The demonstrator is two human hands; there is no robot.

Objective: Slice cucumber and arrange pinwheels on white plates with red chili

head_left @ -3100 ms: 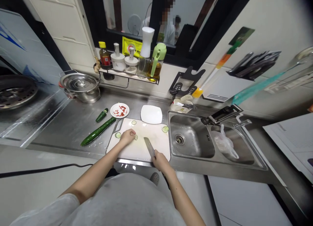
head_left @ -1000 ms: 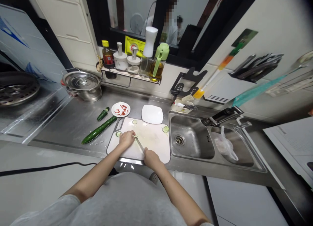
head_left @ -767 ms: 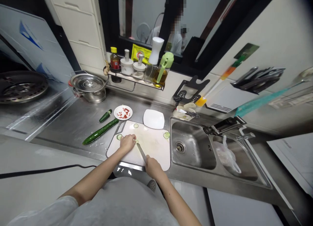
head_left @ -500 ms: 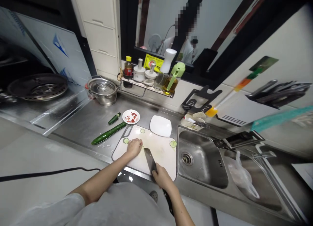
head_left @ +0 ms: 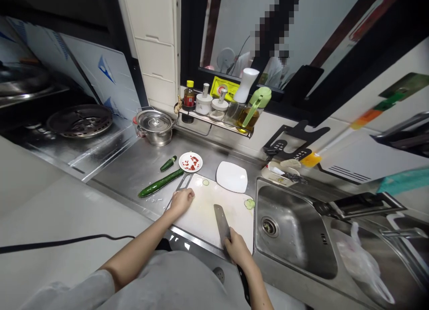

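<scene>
My right hand grips a kitchen knife, its broad blade slanting over the white cutting board. At the board's left side is my left hand, with fingers curled closed; whatever they may hold is hidden. One thin cucumber slice lies near the board's far edge. A few more cucumber slices overlap at its right edge. Left of the board, a long whole cucumber rests on the steel counter beside a short cut cucumber piece.
A small plate of chopped red bits and an empty white plate stand behind the board. The sink is at the right. A lidded steel pot stands far left, near the stove. A condiment rack hangs behind.
My left hand has drawn back left, over where a slice lay on the board. The knife has moved away from it to the right. The camera view has shifted slightly left.
</scene>
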